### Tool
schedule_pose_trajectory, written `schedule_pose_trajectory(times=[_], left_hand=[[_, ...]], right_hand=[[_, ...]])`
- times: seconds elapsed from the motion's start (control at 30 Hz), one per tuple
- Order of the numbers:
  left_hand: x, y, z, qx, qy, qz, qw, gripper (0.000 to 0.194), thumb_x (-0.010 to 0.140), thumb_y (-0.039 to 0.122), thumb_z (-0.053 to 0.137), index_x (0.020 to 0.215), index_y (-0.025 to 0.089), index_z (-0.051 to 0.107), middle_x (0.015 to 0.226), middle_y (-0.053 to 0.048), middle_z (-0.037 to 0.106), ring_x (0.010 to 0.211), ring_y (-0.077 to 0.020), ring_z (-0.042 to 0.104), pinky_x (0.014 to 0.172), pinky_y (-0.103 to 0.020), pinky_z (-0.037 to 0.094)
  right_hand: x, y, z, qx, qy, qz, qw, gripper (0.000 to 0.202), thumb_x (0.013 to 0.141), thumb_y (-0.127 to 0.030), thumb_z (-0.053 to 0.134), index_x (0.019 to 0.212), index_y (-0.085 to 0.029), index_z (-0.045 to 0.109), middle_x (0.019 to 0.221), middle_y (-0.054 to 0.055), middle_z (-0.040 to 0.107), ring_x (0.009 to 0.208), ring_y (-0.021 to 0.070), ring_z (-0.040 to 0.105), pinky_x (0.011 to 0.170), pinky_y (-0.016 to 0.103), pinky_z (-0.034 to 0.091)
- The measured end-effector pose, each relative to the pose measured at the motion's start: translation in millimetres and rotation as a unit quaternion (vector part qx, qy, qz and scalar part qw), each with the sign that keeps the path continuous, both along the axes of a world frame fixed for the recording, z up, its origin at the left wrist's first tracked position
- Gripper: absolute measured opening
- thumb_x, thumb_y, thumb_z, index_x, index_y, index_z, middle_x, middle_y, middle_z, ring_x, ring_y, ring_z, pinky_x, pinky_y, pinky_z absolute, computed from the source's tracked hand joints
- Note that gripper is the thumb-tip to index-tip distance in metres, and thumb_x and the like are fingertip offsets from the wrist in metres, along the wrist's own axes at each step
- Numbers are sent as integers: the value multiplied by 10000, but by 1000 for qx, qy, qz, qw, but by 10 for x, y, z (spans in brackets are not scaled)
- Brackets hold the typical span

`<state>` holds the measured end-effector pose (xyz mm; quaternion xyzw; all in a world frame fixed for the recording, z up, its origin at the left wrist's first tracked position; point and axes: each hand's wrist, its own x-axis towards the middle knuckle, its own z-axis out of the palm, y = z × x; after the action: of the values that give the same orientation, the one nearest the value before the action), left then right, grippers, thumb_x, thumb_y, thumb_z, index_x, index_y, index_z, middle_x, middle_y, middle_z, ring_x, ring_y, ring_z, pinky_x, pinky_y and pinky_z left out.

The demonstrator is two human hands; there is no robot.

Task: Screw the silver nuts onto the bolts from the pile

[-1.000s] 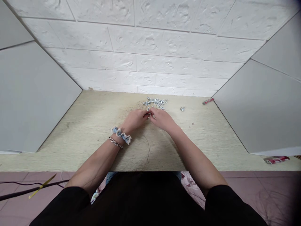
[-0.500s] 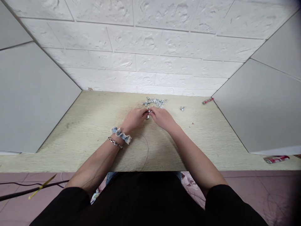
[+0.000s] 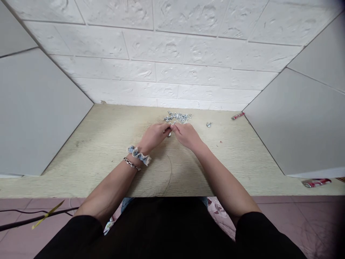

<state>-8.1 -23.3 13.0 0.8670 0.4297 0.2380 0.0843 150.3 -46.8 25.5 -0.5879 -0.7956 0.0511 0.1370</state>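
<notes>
Now the hands point(image 3: 185, 136) pinch what is probably a bolt point(image 3: 169, 135), its middle more hidden than before.

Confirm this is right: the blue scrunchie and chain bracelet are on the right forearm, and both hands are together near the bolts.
Wrong arm: the head view shows the blue scrunchie and chain bracelet on the left forearm. The left hand and right hand are indeed together near the bolts.

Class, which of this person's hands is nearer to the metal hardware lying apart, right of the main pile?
Right. The right hand sits left of the separate hardware, not touching it; the left hand is farther left.
</notes>
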Motion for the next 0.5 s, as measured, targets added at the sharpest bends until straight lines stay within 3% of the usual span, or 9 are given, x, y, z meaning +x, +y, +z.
schedule_pose_trajectory(times=[0.3, 0.5], left_hand=[[-37, 32, 39, -5, -11, 27, 1000, 229, 874, 271, 492, 975, 175, 673, 871, -66, 700, 746, -167, 608, 650, -253, 409], [-45, 40, 32, 9, -37, 20, 999, 226, 878, 273, 480, 907, 179, 684, 737, -32, 676, 628, -128, 561, 593, -233, 376]], right_hand=[[-26, -6, -35, 24, 34, 57, 997, 470, 979, -372, 255, 746, -183, 617, 701, 38, 656, 718, 164, 572, 833, 316, 355], [3, -11, -16, 73, 109, 33, 991, 193, 896, -257, 389, 956, -189, 560, 777, 22, 640, 724, 167, 562, 808, 304, 379]])
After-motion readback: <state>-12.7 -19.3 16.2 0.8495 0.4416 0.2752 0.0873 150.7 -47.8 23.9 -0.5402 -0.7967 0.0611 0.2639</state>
